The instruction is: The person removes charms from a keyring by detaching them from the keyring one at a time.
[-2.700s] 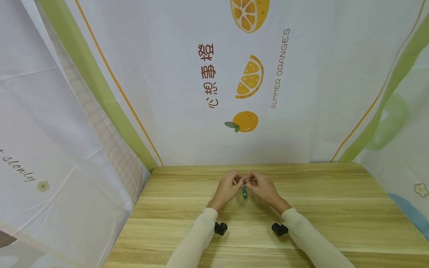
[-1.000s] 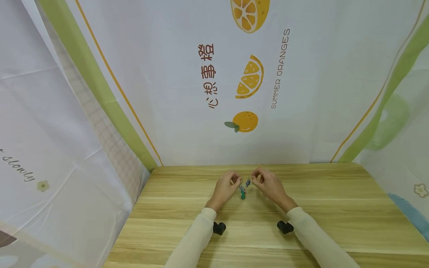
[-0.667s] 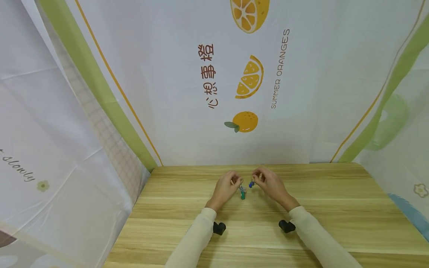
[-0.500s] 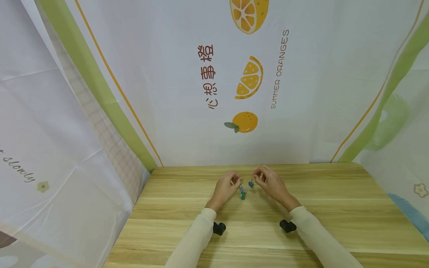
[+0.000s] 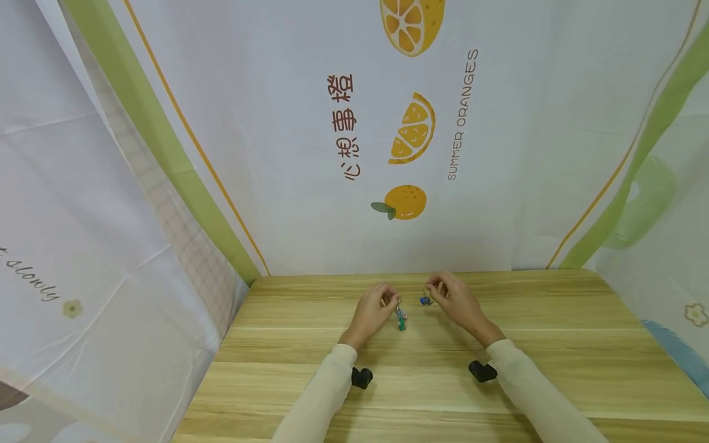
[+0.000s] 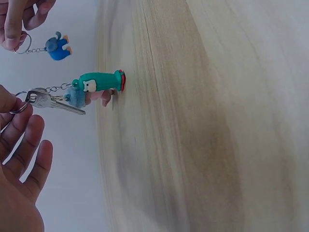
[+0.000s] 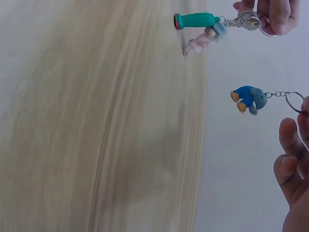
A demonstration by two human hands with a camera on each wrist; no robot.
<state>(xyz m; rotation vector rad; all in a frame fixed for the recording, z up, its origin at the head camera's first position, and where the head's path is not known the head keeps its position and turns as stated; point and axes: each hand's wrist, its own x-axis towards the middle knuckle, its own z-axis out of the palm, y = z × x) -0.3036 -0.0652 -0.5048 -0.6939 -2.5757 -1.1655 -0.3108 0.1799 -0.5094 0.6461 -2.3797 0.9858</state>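
Observation:
Between thumb and fingers my left hand point(image 5: 372, 315) pinches a metal key ring point(image 6: 20, 104). From that ring hang a silver key point(image 6: 53, 102), a green figure keychain point(image 6: 101, 81) with a white face and red base, and a grey and pink figure keychain point(image 7: 205, 40), partly behind the green one in the left wrist view. My right hand point(image 5: 457, 306) pinches the ring point(image 7: 292, 101) of another keychain, a small blue and grey elephant keychain point(image 7: 251, 98) with orange feet. It dangles on a short chain, apart from the left bunch.
Both hands are above a wooden table point(image 5: 410, 394). White cloth with printed oranges point(image 5: 406, 202) hangs behind its far edge, and more cloth point(image 5: 183, 295) borders the left side. Black wrist devices point(image 5: 483, 371) sit near the sleeves.
The hands were close together at the rings. My right hand has since moved right with the elephant keychain, which now hangs separately. My left hand has shifted only slightly.

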